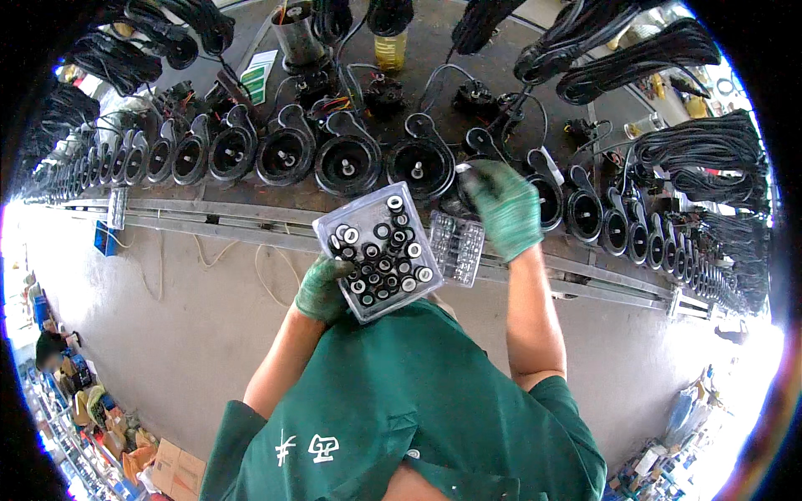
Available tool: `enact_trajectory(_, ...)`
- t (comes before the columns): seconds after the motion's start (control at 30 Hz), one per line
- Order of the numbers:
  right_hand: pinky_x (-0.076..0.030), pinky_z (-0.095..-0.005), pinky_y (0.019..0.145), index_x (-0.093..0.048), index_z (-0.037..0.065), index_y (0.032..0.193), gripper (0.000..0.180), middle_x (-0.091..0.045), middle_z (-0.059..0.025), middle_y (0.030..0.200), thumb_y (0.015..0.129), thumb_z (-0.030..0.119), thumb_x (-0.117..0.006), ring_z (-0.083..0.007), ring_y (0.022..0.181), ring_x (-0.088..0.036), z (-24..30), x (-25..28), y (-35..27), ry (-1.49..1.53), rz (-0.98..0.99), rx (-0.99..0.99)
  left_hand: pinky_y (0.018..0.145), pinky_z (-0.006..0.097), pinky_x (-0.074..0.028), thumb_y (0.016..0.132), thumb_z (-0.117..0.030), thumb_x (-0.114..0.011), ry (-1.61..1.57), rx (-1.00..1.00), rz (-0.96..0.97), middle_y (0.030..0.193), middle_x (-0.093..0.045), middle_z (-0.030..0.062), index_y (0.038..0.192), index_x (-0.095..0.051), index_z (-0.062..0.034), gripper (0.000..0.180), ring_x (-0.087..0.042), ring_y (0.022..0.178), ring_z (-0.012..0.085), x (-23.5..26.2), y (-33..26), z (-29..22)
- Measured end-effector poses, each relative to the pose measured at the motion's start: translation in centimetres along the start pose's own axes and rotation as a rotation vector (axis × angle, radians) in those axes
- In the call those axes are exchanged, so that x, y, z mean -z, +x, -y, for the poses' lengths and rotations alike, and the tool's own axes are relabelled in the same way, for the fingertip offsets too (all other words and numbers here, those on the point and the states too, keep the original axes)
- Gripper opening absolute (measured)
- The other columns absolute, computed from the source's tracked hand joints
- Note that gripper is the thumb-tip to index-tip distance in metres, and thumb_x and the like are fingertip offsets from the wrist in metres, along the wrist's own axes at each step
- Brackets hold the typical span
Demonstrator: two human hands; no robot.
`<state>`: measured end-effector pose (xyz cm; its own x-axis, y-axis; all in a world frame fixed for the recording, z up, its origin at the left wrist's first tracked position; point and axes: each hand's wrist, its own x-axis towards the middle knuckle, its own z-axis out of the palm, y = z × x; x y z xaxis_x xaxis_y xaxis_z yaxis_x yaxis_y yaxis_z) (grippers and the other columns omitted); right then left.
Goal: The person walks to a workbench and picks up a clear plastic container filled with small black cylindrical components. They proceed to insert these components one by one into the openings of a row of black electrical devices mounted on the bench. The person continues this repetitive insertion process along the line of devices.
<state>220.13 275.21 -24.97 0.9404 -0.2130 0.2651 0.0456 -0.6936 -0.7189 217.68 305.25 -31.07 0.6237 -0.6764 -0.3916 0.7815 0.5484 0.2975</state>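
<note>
My left hand (322, 288), in a green glove, holds up a clear plastic tray (415, 296) filled with several small black and silver round parts (380, 250). My right hand (505, 209), also gloved in green, reaches forward to the bench and pinches a small part over one of the black snail-shaped horn housings (422, 163). A row of these housings (284, 154) runs along the bench from left to right. A second clear tray (457, 246) lies on the bench edge just beside the held one.
Bundles of black cable (635, 58) hang above the bench and at the right (710, 154). A metal cup (296, 33) and a yellowish bottle (390, 50) stand behind the housings. A metal rail (209, 221) edges the bench. Boxes (171, 463) sit on the floor at lower left.
</note>
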Motion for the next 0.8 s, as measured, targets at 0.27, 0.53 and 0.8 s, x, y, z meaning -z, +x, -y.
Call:
enact_trajectory(0.27, -0.055, -0.0414, 0.082, -0.074, 0.005, 0.114, 0.029, -0.075, -0.0222, 0.1, 0.101, 0.029, -0.068, -0.036, 0.09, -0.072, -9.5, 1.0, 1.5, -0.299, 0.325, -0.262, 0.107, 0.048, -0.056, 0.074, -0.019, -0.08, 0.118, -0.044, -0.033, 0.139, -0.065, 0.0161, 0.15, -0.047, -0.0023, 0.085, -0.066, 0.125, 0.0324, 0.6, 1.0, 1.8)
enact_trajectory(0.53, -0.055, -0.0416, 0.095, -0.074, 0.007, 0.119, 0.029, -0.074, -0.0203, 0.117, 0.099, 0.028, -0.069, -0.0394, 0.106, -0.07, -9.5, 0.9, 1.2, -0.325, 0.241, -0.235, 0.109, 0.054, -0.054, 0.074, -0.017, -0.077, 0.12, -0.086, -0.049, 0.143, -0.062, 0.0213, 0.152, -0.045, -0.0019, 0.086, -0.064, 0.126, 0.0385, -1.0, 0.8, 3.0)
enact_trajectory(0.8, -0.055, -0.0455, 0.092, -0.074, 0.007, 0.104, 0.028, -0.066, -0.0159, 0.112, 0.085, 0.026, -0.08, -0.0373, 0.107, -0.065, -2.4, 2.3, -2.4, -0.121, 0.27, 0.374, 0.108, 0.047, -0.055, 0.075, -0.015, -0.077, 0.124, -0.082, -0.06, 0.136, -0.067, 0.0165, 0.149, -0.049, -0.0009, 0.08, -0.067, 0.123, 0.0322, -3.9, 2.2, 5.7)
